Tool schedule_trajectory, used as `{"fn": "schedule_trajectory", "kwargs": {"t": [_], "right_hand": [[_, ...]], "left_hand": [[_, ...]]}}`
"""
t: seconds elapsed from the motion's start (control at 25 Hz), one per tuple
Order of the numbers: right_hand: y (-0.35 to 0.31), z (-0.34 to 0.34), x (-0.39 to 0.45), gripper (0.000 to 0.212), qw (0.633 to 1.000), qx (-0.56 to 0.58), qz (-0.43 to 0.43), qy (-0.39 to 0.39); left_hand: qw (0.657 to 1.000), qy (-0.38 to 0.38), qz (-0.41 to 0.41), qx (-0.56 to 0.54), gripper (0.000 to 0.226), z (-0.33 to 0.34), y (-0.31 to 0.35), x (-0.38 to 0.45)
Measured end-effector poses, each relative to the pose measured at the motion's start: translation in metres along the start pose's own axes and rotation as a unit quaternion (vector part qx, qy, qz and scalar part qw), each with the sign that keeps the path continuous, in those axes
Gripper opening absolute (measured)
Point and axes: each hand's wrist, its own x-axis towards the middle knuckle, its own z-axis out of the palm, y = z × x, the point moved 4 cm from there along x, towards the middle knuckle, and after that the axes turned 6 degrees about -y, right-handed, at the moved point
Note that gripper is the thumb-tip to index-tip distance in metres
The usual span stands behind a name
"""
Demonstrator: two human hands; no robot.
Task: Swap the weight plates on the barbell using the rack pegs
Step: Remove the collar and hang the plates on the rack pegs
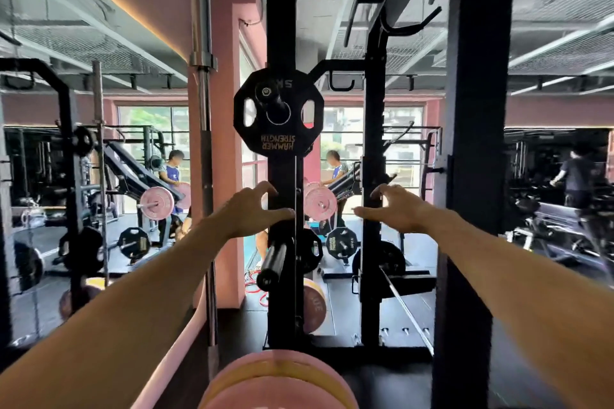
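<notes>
Item: black twelve-sided rubber weight plate [278, 111], hung on the upper steel peg of the black rack upright [281, 26]; bare black peg [273, 259] below. Left hand [254, 209] and right hand [395, 209] raised, fingers spread, holding nothing, probably reaching for it. Pink bumper plates [275, 382] nearest. Setting: mirrored gym, dark rubber floor [375, 305].

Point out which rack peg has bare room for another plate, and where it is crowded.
The lower black steel peg, jutting out below both open hands, is bare along its length. The upper peg already carries the black twelve-sided Hammer Strength plate. Pink bumper plates crowd the bottom foreground.
</notes>
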Motion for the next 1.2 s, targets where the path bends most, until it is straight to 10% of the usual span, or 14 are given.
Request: {"fn": "schedule_trajectory", "kwargs": {"t": [0.56,1.2], "right_hand": [[0.226,-0.128,-0.101,0.083,0.999,0.005,-0.023,-0.024],[0.329,-0.195,-0.277,0.082,0.999,0.014,-0.011,-0.027]], "left_hand": [[0.998,0.013,-0.045,-0.031,0.070,0.107,0.248,-0.012],[0.999,-0.003,-0.039,-0.007,0.076,0.160,0.423,-0.121]]}}
